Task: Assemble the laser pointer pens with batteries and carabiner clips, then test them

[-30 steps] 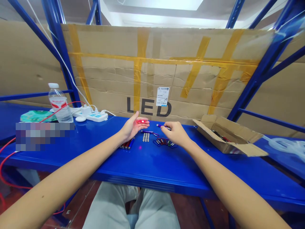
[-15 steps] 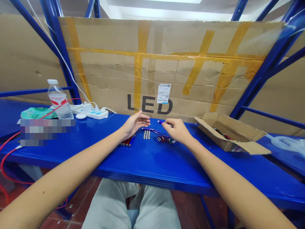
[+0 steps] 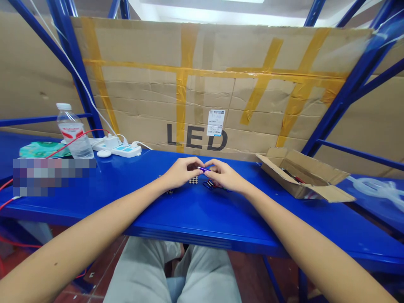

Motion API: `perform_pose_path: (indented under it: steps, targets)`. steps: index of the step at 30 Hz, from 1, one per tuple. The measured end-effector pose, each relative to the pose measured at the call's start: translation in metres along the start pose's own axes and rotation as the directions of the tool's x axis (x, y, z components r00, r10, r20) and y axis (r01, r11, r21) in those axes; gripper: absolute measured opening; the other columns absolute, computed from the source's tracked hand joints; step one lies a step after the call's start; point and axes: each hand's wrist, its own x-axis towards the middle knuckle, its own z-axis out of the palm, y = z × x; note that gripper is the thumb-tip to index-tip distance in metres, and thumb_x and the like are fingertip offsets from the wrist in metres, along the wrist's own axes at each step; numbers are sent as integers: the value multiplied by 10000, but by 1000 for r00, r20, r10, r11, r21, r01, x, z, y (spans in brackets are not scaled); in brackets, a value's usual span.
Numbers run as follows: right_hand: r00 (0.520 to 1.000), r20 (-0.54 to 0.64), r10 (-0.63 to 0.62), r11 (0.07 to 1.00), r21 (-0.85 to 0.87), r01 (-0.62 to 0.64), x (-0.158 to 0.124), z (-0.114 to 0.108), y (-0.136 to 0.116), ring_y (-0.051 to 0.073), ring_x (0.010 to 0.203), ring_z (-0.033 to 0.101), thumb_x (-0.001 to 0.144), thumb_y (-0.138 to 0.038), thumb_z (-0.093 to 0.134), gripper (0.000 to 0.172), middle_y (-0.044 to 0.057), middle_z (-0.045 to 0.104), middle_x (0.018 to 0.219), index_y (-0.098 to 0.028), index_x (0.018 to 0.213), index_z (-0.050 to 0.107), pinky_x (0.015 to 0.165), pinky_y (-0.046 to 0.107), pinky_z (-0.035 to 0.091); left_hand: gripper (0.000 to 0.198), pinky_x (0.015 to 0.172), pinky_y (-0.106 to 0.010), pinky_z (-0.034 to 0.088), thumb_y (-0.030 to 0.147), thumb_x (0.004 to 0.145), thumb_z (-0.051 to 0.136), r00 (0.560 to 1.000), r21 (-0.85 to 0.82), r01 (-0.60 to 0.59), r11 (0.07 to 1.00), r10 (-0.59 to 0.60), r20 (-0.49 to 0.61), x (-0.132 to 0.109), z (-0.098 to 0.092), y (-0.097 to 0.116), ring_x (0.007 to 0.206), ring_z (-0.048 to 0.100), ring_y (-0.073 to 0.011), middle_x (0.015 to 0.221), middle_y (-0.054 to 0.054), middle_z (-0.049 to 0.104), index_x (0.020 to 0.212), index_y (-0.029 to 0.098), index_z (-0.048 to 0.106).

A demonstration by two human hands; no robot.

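Both hands meet over the blue bench (image 3: pixel 195 212), fingertips pinched together on a small purple light (image 3: pixel 202 169). The left hand (image 3: pixel 180 171) grips one end and the right hand (image 3: pixel 224 174) the other, fingers curled tight, so the light sits in the air between them, just above the bench. It is too small here to tell whether it is in one piece or two.

Directly below lie a cluster of button batteries (image 3: pixel 193 180) and a pile of coloured clips (image 3: pixel 211 184), partly hidden by the right hand. An open cardboard box (image 3: pixel 303 176) sits well apart to the right.

The pinch is narrow on a slick little barrel: if a fingertip slips, I judge the light could drop into the batteries and scatter them, and a loose part could roll off the front edge.
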Motion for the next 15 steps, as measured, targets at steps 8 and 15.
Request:
perform_pose_path:
  steps: [8,15]
  targets:
    - [971,-173,-165,972,-194,131,8,-9,20,149,732,592,829,-252,556,118,23,621,832,-183,922,531,676,288,463,155,677,-296,423,295,836,613,996,202,-5,979,22,-84,1,-5,-2,714,584,-175,801,-38,688,895,172,686]
    - [967,-196,-165,924,-373,82,6,-9,14,141,614,593,905,-258,473,177,17,660,711,-175,918,629,631,273,440,155,652,-284,377,302,862,592,994,285,-81,955,97,-42,0,-7,-4,667,539,-165,738,-13,652,930,207,694]
